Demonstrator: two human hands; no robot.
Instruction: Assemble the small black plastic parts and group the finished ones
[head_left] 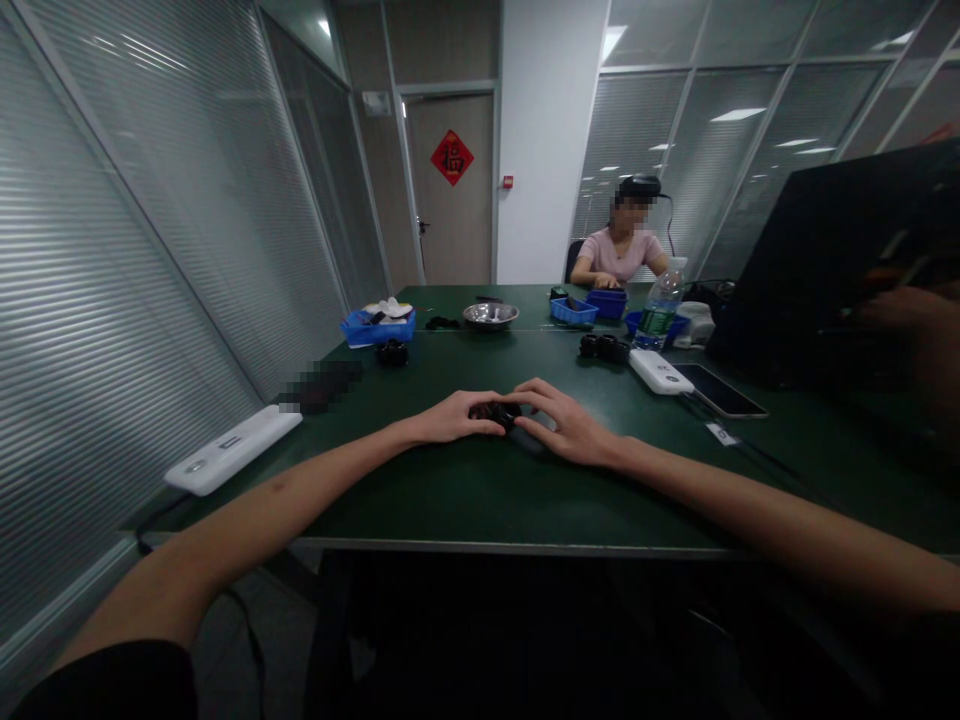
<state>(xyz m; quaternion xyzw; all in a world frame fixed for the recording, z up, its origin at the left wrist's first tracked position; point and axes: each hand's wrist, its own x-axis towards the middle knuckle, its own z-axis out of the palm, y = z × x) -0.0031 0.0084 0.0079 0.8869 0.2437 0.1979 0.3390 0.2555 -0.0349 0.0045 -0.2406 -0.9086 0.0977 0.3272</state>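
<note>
Both hands meet over the middle of the green table, around a small black object (507,416). It looks rounded and glossy, but the fingers cover much of it and its kind is unclear. My left hand (454,416) curls round its left side, thumb in front and fingers behind. From the right, my right hand (566,424) grips it between thumb and bent fingers. Farther off on the left lies a black rounded piece (392,352). Several similar black pieces (604,347) sit in a row to the right.
White power banks lie left (236,450) and right (660,371), beside a phone (720,390). Behind stand a blue tray (379,330), steel bowl (490,318), blue baskets (574,311) and water bottle (660,312). A co-worker (622,250) sits opposite. A dark panel (817,260) blocks the right.
</note>
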